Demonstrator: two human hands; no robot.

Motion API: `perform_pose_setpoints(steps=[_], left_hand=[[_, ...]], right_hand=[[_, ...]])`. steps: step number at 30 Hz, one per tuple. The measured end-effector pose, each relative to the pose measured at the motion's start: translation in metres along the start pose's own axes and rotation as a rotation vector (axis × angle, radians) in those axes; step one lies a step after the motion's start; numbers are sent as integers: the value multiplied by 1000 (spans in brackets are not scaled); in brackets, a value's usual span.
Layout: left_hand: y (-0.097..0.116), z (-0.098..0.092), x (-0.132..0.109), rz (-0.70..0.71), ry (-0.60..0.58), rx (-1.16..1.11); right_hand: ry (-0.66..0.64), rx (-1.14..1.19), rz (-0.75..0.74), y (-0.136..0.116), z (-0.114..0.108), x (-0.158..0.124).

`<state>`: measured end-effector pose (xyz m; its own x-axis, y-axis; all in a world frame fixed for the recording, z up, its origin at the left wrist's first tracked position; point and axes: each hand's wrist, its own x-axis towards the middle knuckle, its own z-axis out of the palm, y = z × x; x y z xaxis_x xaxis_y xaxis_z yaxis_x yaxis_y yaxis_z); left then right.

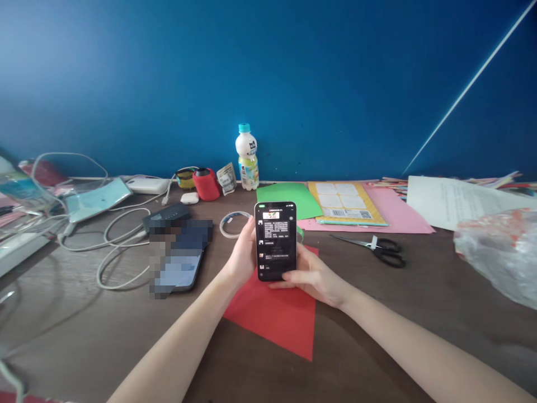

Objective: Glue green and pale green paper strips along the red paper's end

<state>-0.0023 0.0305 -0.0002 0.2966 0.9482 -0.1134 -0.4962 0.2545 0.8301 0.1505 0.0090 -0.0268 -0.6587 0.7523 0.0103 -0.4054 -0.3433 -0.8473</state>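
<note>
Upright between both hands is a smartphone (276, 240) whose dark screen shows a chat with lines of text. My left hand (243, 254) is closed along its left edge. My right hand (316, 277) grips the lower right side, with the thumb over the bottom of the screen. Beneath the hands lies a sheet of red paper (281, 322) on the dark table. Part of a green ring-shaped item (300, 234) peeks out behind the phone; the rest of it is hidden.
Black-handled scissors (377, 249) lie to the right, near a crumpled plastic bag (499, 252). Green paper (287, 198) and a yellow packet (348, 202) are behind the phone. A bottle (247, 159) stands by the blue wall. Cables (103, 263) and a second phone (180, 271) occupy the left.
</note>
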Motion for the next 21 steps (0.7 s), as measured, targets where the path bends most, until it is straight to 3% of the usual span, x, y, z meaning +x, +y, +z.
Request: perform_pose_setpoints(steps=[21], left_hand=[[-1,-1,0,22,-15,-1]], right_hand=[[-1,13,2,1,-1,0]])
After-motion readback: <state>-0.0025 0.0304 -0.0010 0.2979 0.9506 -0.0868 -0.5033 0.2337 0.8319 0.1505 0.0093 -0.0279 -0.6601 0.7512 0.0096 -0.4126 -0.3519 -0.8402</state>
